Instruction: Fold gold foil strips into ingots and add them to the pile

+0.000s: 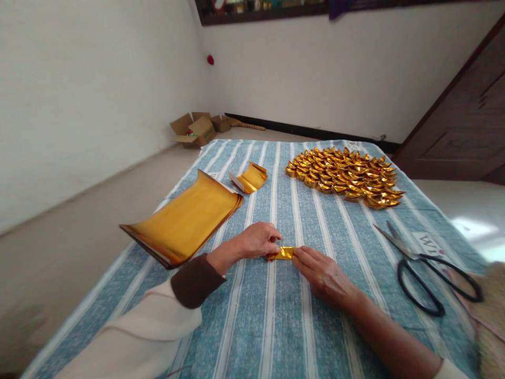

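Observation:
A small folded piece of gold foil paper [282, 254] lies on the blue striped cloth [276, 326], pinched at both ends. My left hand [257, 240] grips its left end with fingertips. My right hand [321, 272] holds its right end. A stack of large gold paper sheets [185, 220] curls up just left of my left forearm. A smaller curled pile of gold sheets [251, 178] lies farther back. A big heap of folded gold ingot shapes [345, 176] sits at the far right of the cloth.
Black-handled scissors [422, 268] lie at the right on the cloth. Open cardboard boxes [196, 129] stand on the floor by the far wall. A dark wooden door [465, 121] is at the right. A straw-coloured object [493, 316] sits at the right edge.

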`<action>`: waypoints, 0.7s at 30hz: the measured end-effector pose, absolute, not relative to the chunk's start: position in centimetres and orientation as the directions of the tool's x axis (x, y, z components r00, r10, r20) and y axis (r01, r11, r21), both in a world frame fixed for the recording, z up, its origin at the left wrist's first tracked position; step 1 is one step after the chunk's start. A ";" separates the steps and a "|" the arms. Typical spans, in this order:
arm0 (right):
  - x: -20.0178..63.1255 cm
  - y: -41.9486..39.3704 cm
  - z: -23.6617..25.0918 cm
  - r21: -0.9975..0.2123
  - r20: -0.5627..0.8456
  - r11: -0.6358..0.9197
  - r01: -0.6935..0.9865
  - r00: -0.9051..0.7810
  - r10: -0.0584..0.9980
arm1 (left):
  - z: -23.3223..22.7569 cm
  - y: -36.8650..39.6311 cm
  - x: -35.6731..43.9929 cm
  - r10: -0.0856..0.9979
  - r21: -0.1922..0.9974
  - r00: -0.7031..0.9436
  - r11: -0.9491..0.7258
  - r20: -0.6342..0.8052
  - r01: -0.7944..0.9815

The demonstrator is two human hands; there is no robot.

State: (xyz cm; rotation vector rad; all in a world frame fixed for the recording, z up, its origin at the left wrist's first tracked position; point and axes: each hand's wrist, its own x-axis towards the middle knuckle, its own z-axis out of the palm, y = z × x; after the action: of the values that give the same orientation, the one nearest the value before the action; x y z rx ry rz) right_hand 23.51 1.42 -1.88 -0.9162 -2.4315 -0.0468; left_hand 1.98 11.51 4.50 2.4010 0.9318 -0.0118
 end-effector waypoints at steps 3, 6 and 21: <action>23.5 1.4 -1.8 -0.126 0.491 0.767 0.629 -0.632 0.599 | 4.2 11.5 3.3 0.611 0.338 0.756 -0.679 -0.233 0.652; 23.4 1.5 -2.0 -0.095 0.520 0.742 0.663 -0.603 0.606 | 4.1 11.5 4.1 0.666 0.265 0.697 -0.645 -0.266 0.717; 23.6 1.5 -3.3 -0.126 0.555 0.680 0.722 -0.517 0.652 | 5.1 10.8 6.3 0.749 0.230 0.554 -0.504 -0.364 0.832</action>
State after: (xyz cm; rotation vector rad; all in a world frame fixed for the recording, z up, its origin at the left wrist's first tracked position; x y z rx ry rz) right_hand 23.58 1.51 -3.32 -1.0539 -2.3157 -0.1614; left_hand 6.26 10.78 5.13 2.4160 1.2901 -0.3064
